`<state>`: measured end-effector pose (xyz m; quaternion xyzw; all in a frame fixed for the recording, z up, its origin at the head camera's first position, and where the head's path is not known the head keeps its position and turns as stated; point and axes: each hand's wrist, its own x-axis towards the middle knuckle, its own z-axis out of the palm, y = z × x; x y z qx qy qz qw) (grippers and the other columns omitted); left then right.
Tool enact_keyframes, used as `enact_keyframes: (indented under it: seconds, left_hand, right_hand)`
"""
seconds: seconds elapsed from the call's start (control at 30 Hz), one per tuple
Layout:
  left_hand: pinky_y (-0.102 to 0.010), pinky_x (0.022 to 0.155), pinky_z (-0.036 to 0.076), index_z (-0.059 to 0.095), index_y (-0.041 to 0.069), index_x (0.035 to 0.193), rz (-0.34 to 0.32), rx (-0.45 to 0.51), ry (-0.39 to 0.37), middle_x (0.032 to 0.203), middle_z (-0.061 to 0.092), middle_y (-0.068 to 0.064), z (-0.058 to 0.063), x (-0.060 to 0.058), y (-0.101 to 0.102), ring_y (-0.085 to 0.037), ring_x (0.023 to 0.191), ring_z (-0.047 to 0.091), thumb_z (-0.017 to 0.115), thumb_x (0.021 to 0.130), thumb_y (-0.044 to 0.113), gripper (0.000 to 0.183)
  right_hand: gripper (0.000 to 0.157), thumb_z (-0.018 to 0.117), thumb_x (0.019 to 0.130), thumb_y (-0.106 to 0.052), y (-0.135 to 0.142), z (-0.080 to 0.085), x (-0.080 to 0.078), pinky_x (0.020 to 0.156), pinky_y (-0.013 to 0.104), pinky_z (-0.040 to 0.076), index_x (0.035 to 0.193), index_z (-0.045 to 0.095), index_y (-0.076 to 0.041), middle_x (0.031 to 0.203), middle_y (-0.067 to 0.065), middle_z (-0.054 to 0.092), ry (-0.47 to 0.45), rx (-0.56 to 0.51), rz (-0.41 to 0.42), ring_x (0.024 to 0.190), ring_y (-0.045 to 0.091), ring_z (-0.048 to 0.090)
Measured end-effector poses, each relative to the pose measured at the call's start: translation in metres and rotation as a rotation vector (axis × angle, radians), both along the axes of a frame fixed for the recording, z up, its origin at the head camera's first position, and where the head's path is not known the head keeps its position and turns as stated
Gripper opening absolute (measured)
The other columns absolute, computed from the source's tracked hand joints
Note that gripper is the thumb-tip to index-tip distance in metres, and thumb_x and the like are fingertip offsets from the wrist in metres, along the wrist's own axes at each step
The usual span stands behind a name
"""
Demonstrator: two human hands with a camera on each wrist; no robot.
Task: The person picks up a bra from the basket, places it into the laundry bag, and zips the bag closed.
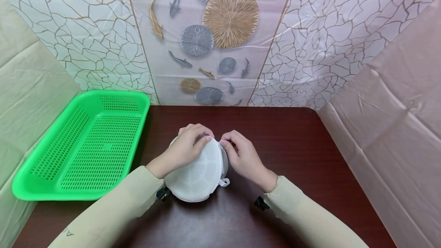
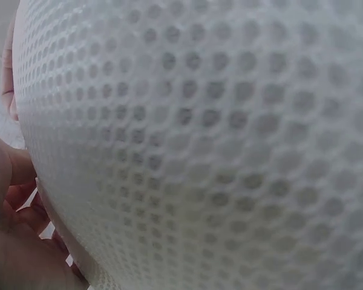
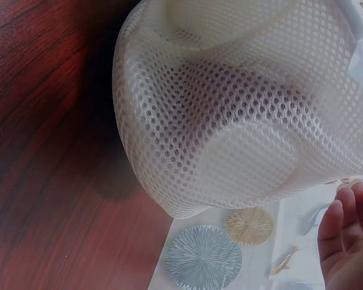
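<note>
A white mesh laundry bag (image 1: 196, 175) with a rounded shape stands on the table in front of me. My left hand (image 1: 185, 146) grips its upper edge, the thumb on the near mesh face and the fingers behind. At the top right rim my right hand (image 1: 245, 159) pinches the edge between thumb and forefinger; what exactly lies in the pinch is hidden. A small white loop (image 1: 224, 182) sticks out from the bag's right side. The mesh (image 2: 187, 145) fills the left wrist view. Pale rounded shapes show through the bag (image 3: 242, 96) in the right wrist view.
A green perforated plastic basket (image 1: 100, 152) stands at the left of the dark wood-grain table (image 1: 293, 137). Patterned sheeting (image 1: 220, 68) hangs behind the table, and beige sheeting (image 1: 389, 98) runs down the right side.
</note>
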<state>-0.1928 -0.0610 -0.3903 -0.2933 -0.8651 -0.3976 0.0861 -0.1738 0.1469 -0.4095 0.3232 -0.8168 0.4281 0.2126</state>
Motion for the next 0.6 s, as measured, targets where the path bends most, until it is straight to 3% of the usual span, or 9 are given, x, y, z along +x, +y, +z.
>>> enact_keyframes:
  seconds: [0.6]
  left_hand:
    - [-0.046,0.093,0.035,0.068,0.016,0.098,0.073,0.013,-0.088,0.101,0.064,0.004,-0.0039,-0.0065,-0.0067,-0.020,0.100,0.051,0.060,0.095,0.014,0.008]
  right_hand:
    - [0.006,0.062,0.094,-0.004,0.0018,-0.0015,0.0021,0.062,0.023,0.044,0.092,0.062,-0.010,0.086,-0.004,0.056,-0.020,0.006,-0.007,0.073,0.010,0.051]
